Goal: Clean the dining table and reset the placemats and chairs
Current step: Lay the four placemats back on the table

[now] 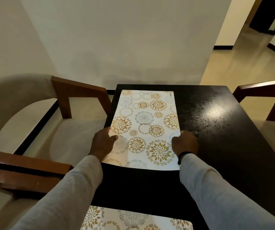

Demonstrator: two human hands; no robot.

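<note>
Far left there's an armchair [39, 130] with a beige seat and brown wood arms, sitting right up against the left edge of the dark surface [219, 130]. Next over, the left hand [102, 143] is on the left edge of the far placemat [146, 123], the white one with gold and grey flower circles. Thumb lies on top of the mat; the other fingers look tucked under the edge, so it's pinching it. That mat lies lengthwise on the left half of the surface, reaching almost to the far edge by the wall.

The right hand [185, 144] is at the mat's right edge, fingers curled down over the edge and gripping it, though I can't see the fingertips. There's a dark band on that wrist. Both sleeves are light grey.

A second placemat [133, 219], same pattern, sits at the very bottom near the person. Far right, another chair [266, 100] stands beside the surface, which has a shiny glare patch on that side.
</note>
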